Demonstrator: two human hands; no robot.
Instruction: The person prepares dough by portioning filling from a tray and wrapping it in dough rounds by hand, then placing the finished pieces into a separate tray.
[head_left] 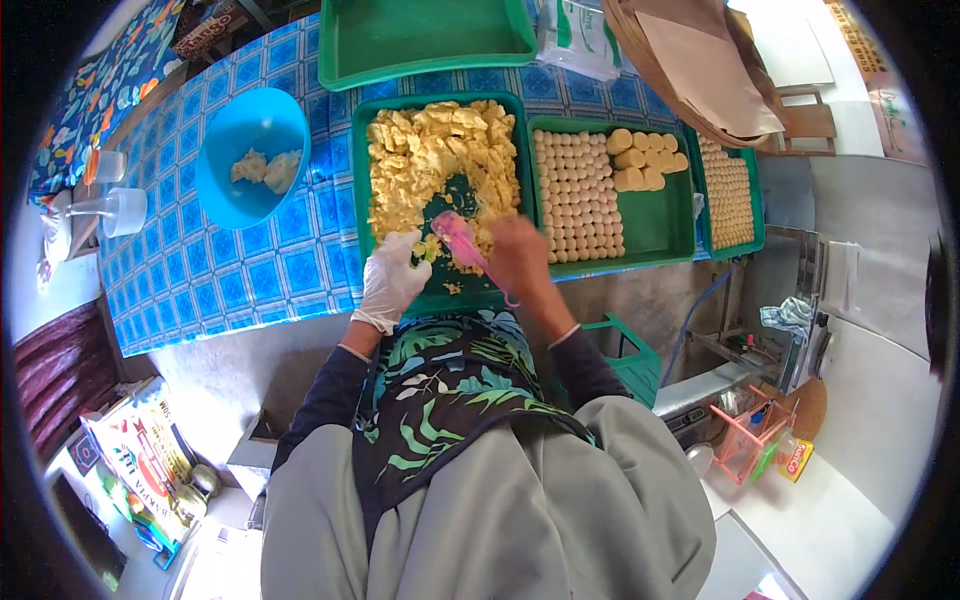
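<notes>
A green tray [361, 170] in front of me holds a broken-up yellow, crumbly mass [440, 135], with a bare patch toward its near middle. My right hand [520, 255], bare, is closed round the handle of a pink plastic spoon [457, 238], whose bowl sits over the bare patch. My left hand [392, 282] wears a thin white glove. Its fingers curl at the near left of that tray, beside the spoon, with yellowish crumbs at the fingertips. What lies inside those fingers is too small to make out.
Right of the tray, another green tray [655, 225] bears rows of small pale balls [575, 190] and several larger tan rounds [640, 160]. A third tray [728, 195] of balls stands beyond. At left is a blue bowl [225, 190] with white dough lumps [268, 170]. An upper green tray [420, 45] lies behind.
</notes>
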